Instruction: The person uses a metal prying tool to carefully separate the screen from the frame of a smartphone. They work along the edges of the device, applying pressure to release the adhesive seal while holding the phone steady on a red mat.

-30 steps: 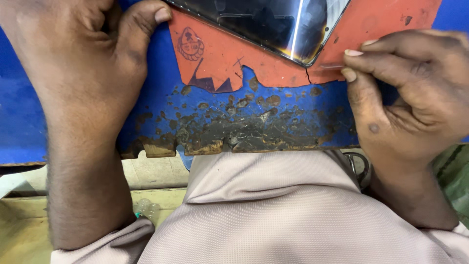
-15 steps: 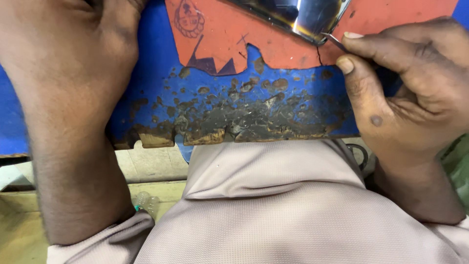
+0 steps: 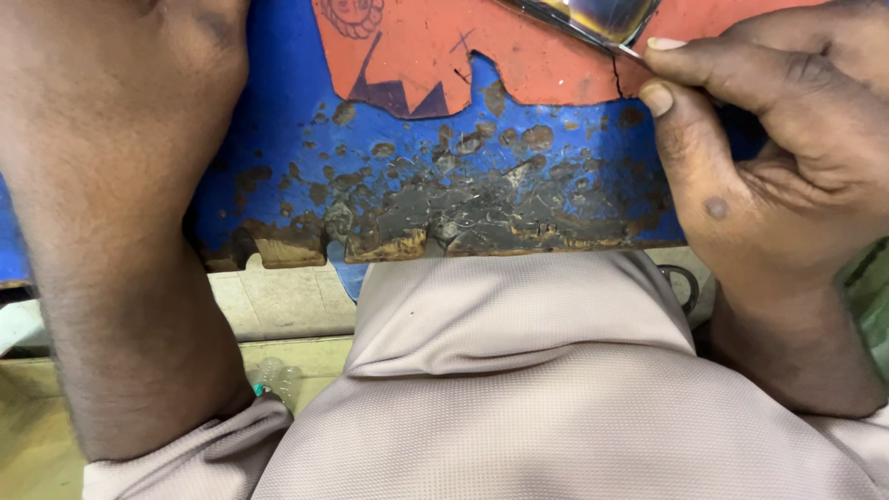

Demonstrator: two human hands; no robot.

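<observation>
Right hand (image 3: 759, 157) has crept toward 12 o'clock, pinching a thin metal tool (image 3: 632, 52) at the stiff, fragile-looking glass piece (image 3: 593, 17); left hand (image 3: 120, 120) flat on the tabletop (image 3: 278, 139), grip unclear.

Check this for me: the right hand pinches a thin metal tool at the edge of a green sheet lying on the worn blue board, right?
Not quite. In the head view the sheet is orange-red, not green. The rest holds: the right hand pinches a thin metal tool at its edge, on the worn blue board.

A clear plastic bottle (image 3: 278, 378) lies on the floor beside a beige shirt (image 3: 519, 389)
</observation>
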